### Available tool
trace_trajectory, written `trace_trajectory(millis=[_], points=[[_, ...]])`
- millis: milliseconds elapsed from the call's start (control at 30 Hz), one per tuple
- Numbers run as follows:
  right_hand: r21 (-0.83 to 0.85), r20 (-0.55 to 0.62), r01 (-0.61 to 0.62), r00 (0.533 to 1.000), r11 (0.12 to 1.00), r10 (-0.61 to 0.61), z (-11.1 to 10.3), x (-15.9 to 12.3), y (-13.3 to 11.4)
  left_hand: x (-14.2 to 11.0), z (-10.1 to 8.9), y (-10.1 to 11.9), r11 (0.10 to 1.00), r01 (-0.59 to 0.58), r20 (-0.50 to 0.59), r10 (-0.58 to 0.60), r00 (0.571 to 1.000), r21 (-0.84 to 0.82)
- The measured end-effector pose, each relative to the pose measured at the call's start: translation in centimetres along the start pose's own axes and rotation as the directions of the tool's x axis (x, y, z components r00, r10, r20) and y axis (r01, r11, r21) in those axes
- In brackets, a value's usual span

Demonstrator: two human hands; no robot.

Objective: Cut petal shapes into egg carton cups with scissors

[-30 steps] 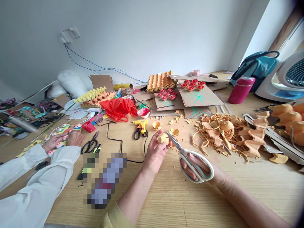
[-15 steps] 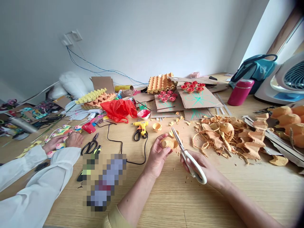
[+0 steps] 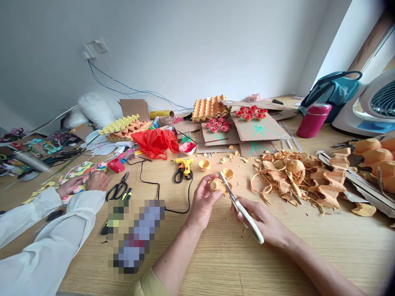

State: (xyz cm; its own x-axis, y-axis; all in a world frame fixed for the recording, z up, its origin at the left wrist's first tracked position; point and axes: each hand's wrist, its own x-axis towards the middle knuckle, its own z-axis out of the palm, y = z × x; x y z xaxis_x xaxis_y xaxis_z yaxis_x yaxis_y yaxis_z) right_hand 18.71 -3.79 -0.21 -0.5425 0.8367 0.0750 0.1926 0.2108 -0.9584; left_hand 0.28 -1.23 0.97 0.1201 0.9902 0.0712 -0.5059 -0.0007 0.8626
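**Left Hand (image 3: 200, 205) Holding Carton Cup (image 3: 216, 186) as Scissors (image 3: 250, 222) Are Meeting Its Edge in View**

Above the wooden counter (image 3: 216, 259), the left hand is holding the orange carton cup, its grip closing around the piece with thumb in front and fingers behind. The right hand (image 3: 265, 224) is gripping the white-handled scissors, fingers wrapping around the handles. The blades are pointing up and leftward, overlapping the cup's right edge in view; whether they are biting into it, the picture is not showing clearly.

Just beyond the cup, two trimmed cups are sitting on the counter: a nearer cup (image 3: 227, 173) beside the blade tips and a left-hand cup (image 3: 204, 165) farther to the left. A yellow glue gun (image 3: 185, 163) is lying left of them, near some black handle loops (image 3: 179, 176). Behind it, a white bowl (image 3: 187, 149) with red inside is resting near a red plastic bag (image 3: 156, 143).

To the right, a heap of carton scraps (image 3: 285, 174) is spreading over the counter. Farther back, red flowers (image 3: 250, 112) are standing on cardboard (image 3: 261, 130), and a pink bottle (image 3: 314, 121) is standing in front of a teal bag (image 3: 335, 90). At far left, another person's hands (image 3: 97, 181) are touching small painted pieces (image 3: 79, 189), near black-handled scissors (image 3: 117, 190).
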Motion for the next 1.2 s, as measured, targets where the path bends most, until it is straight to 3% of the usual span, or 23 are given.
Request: trace_trajectory(millis=[467, 1200], points=[[-0.119, 0.007, 0.076, 0.997, 0.990, -0.075, -0.2, 0.0, 0.3, 0.0, -0.4, -0.7, 0.990, -0.064, 0.057, 0.058, 0.997, 0.128], [-0.183, -0.052, 0.114, 0.991, 0.976, -0.126, 0.1, 0.0, 1.0, -0.3, 0.2, -0.7, 0.999, 0.008, -0.002, -0.008, 1.000, 0.045]])
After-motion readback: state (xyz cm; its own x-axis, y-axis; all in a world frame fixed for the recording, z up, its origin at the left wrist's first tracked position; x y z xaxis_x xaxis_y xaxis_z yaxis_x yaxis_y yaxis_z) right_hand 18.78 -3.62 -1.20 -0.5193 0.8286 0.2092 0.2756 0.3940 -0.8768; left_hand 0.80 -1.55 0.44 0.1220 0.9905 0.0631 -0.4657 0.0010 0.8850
